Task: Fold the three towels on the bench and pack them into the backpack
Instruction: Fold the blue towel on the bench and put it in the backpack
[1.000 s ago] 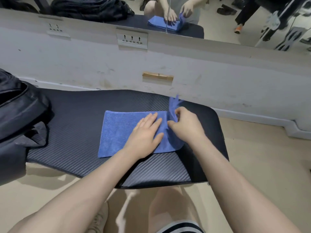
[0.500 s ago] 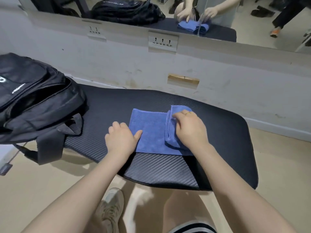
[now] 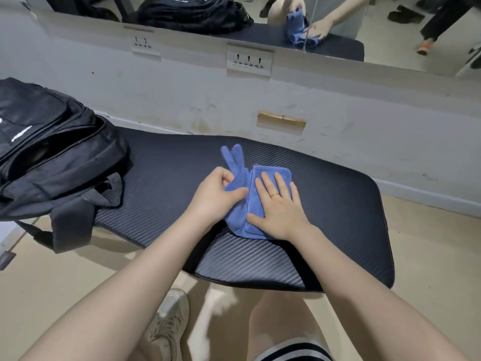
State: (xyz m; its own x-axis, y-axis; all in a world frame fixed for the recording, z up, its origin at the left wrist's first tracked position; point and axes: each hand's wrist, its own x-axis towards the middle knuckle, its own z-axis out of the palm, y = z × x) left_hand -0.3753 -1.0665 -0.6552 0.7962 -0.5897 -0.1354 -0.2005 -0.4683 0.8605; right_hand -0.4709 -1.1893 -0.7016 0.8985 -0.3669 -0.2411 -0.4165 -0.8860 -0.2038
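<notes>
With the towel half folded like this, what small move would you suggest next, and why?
Probably bring the left hand over to the right, laying its lifted flap onto the blue towel that the right hand presses flat on the bench; that flap stands up, unfolded.

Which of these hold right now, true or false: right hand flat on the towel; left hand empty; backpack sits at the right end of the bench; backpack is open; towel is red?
1. The right hand lies flat on the towel. True.
2. The left hand is empty. False: it grips a raised part of the towel.
3. The backpack sits at the right end of the bench. False: it is at the left end.
4. The backpack is open. True: its top gapes.
5. The towel is red. False: it is blue.
</notes>
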